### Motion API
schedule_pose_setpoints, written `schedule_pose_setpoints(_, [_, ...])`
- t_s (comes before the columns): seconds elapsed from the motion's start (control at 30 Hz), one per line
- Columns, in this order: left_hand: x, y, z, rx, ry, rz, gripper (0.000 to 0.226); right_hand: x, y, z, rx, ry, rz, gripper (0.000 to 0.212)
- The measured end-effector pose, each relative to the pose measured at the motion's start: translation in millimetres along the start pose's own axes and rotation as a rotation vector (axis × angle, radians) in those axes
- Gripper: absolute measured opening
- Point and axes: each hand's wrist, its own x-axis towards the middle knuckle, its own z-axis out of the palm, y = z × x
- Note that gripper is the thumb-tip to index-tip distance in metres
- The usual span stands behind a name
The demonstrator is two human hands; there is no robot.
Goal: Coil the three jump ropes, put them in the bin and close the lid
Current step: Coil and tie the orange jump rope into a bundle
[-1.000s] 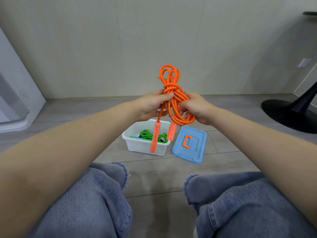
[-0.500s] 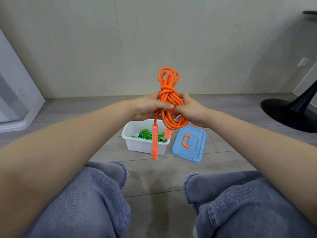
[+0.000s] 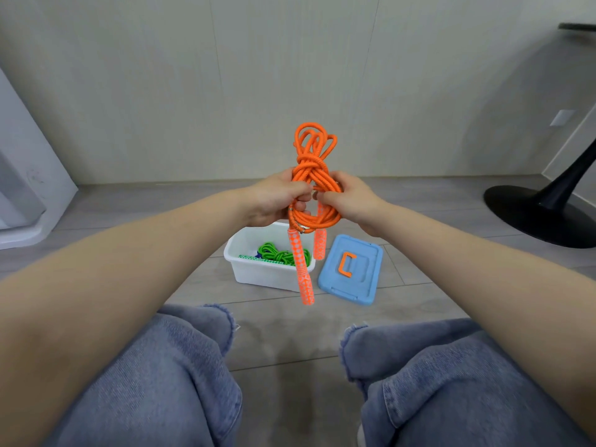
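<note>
Knees in denim (image 3: 167, 375) frame the floor at 6 o'clock; above them, L hand (image 3: 274, 201) and R hand (image 3: 351, 198) both clutch the coiled orange jump rope (image 3: 314, 175) mid-air, handles dangling. Beyond, white bin (image 3: 267, 275) w/ green rope (image 3: 277, 251) inside; blue lid (image 3: 351, 272) lies at its 3 o'clock.

Orange rope (image 3: 314, 175), white bin (image 3: 258, 272), blue lid (image 3: 364, 285).
</note>
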Motion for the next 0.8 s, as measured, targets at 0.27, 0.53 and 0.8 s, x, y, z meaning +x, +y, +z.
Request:
schedule_pose_setpoints(0.27, [1.0,-7.5,-4.2,0.198,0.100,-0.013,0.010,7.4,-5.4,2.6,0.131,0.068,0.010,0.033])
schedule_pose_setpoints(0.53, [4.7,-17.0,0.9,0.106,-0.028,-0.272,0.016,7.5,-6.8,3.5,0.301,0.099,-0.032,0.053])
schedule_pose_setpoints(0.8, [-0.7,-18.3,7.2,0.124,-0.070,-0.251,0.008,8.0,3.8,0.4,0.441,-0.048,0.074,0.041])
